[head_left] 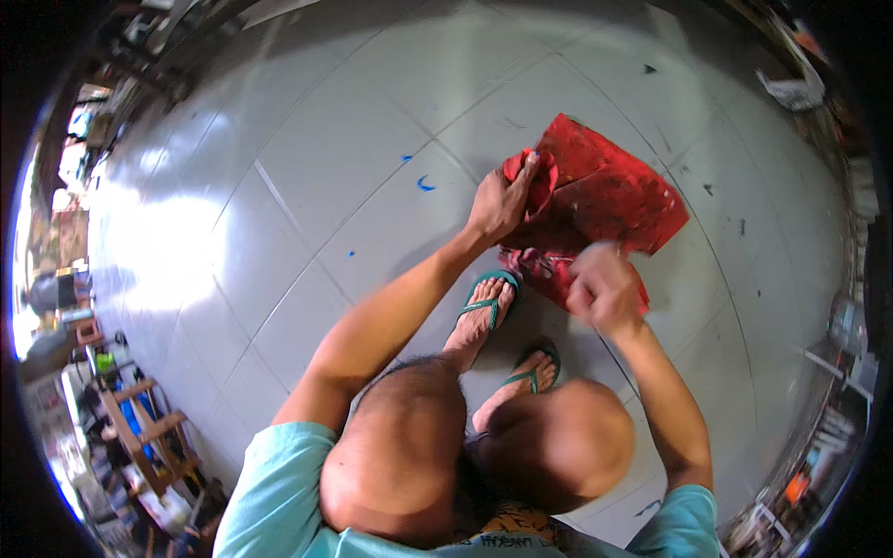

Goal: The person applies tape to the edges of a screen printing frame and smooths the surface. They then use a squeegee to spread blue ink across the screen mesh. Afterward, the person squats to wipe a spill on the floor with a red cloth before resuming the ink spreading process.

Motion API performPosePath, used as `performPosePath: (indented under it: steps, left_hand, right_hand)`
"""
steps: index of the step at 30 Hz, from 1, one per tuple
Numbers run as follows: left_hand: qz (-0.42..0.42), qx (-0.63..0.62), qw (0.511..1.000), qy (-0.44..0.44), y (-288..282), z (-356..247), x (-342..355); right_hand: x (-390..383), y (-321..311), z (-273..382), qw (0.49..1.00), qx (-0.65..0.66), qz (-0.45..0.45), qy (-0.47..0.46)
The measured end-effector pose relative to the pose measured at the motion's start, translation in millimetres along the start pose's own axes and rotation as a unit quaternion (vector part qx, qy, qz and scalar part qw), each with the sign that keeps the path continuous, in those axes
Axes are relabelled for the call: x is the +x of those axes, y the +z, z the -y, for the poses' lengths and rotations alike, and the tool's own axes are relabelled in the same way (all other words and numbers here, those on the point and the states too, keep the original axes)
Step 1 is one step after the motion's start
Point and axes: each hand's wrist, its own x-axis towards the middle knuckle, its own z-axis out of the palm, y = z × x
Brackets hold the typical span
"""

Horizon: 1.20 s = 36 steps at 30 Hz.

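A red sheet-like piece, creased and smeared with dark stains, lies on the floor ahead of my feet. My left hand is closed at its left edge, gripping a curled red strip that forms a loop; whether the strip is joined to the sheet I cannot tell. A second red part, with pale and dark smears, shows nearer to me. Over it is my right hand, blurred by motion, with its fingers curled in. Anything inside those fingers is hidden.
My sandalled feet are planted close to the red pieces, below my bent knees. Small blue scraps and dark bits dot the grey tiled floor. A wooden frame and clutter stand at left; more items line the right wall.
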Motion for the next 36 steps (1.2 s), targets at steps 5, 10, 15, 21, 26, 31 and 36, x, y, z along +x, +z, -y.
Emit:
performPosePath:
  steps: [5,10,15,21,26,31,36]
  left_hand:
    - [-0.162,0.079,0.984,0.013,-93.7,37.2,-86.3]
    - [-0.267,0.205,0.936,-0.106,-162.1,143.7,-155.7]
    - [-0.431,0.402,0.807,-0.04,-118.3,220.0,-186.5]
    - [-0.202,0.413,0.882,-0.104,-76.1,254.2,-188.6]
    - [-0.261,0.383,0.873,-0.152,-115.5,270.7,-115.4]
    - [-0.256,0.426,0.858,-0.131,-150.0,253.1,-39.9]
    - [-0.211,0.436,0.872,-0.077,-173.1,231.7,38.2]
  right_hand:
    - [31.3,90.8,-113.7,0.967,-0.194,-0.069,0.148]
    - [39.5,157.0,-74.5,0.952,-0.276,0.135,0.011]
    - [33.1,188.5,-1.2,0.967,-0.232,0.089,0.053]
    - [34.3,217.6,-5.4,0.969,-0.226,0.016,0.101]
    - [89.6,231.8,-29.8,0.956,-0.265,0.003,0.129]
    - [166.9,246.1,-42.1,0.942,-0.278,0.058,0.18]
    - [252.4,248.7,-67.4,0.956,-0.25,0.081,0.131]
